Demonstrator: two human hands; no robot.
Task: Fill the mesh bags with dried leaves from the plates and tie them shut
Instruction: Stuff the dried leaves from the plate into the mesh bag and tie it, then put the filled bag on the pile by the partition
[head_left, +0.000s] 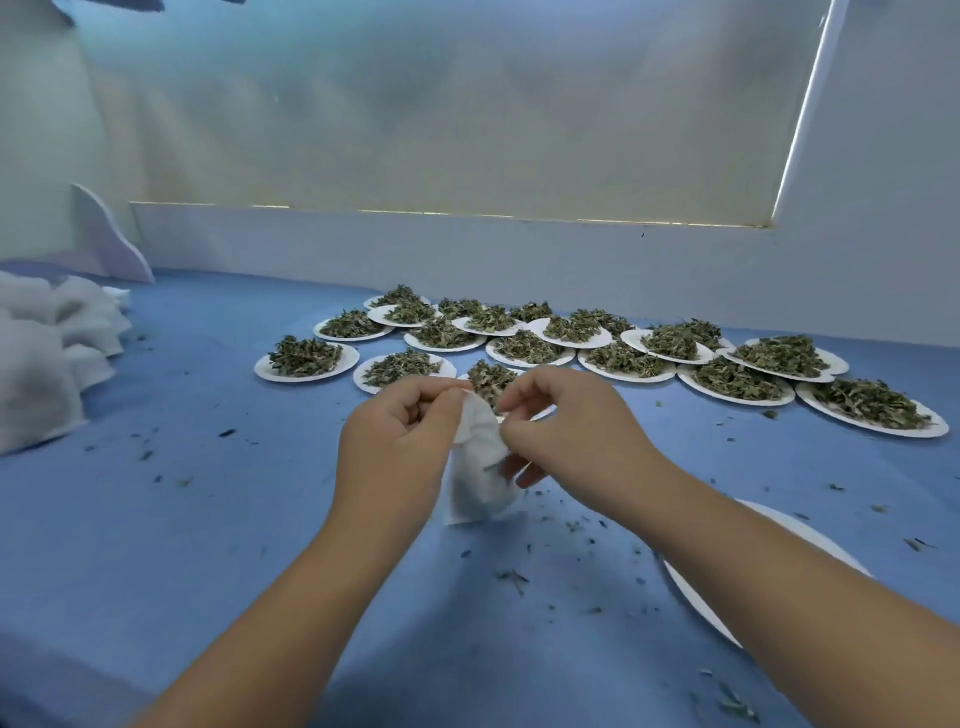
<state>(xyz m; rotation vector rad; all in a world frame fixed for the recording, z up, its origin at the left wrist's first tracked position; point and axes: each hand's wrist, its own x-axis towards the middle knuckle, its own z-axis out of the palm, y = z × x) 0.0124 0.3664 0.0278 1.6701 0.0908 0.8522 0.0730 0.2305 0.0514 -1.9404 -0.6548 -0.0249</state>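
Observation:
A small white mesh bag (475, 478) hangs between my hands above the blue table, dark leaves showing faintly through its lower half. My left hand (395, 441) pinches the bag's gathered top on the left. My right hand (566, 426) pinches the top from the right, its lower fingers curled beside the bag. Beyond them, several white plates heaped with dried green leaves (306, 358) spread across the table toward the far right (872, 408).
An empty white plate (696, 592) lies under my right forearm. A pile of white mesh bags (52, 353) sits at the left edge. Leaf crumbs are scattered over the blue tablecloth (208, 519). A white wall and window blind close off the back.

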